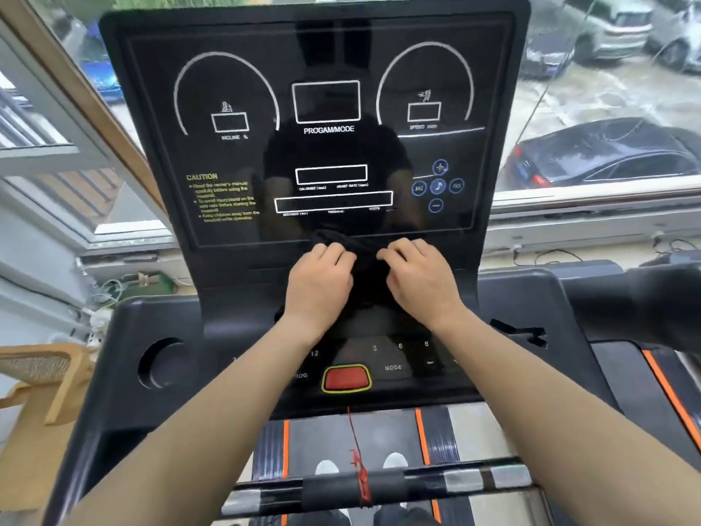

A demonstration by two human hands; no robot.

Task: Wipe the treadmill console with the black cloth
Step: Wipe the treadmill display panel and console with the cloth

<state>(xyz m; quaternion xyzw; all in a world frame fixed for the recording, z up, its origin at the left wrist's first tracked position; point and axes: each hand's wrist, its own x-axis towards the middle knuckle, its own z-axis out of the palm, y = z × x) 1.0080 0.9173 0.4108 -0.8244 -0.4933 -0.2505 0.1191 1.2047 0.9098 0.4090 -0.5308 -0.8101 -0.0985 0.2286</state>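
The treadmill console point(235, 206) is a tall glossy black panel with white dials, display boxes and yellow caution text, filling the upper middle of the view. A black cloth point(366, 269) is bunched against the panel's lower edge, just under the display glass. My left hand point(318, 282) grips the cloth's left side and my right hand point(421, 279) grips its right side, fingers curled into the fabric. Most of the cloth blends with the dark panel and is partly hidden by both hands.
Below the hands lie the button deck with a red stop button point(346, 378) and a red safety cord point(356, 446). A round cup holder point(163, 364) is at left, a handlebar point(379, 484) crosses the bottom. Windows with parked cars point(607, 157) stand behind.
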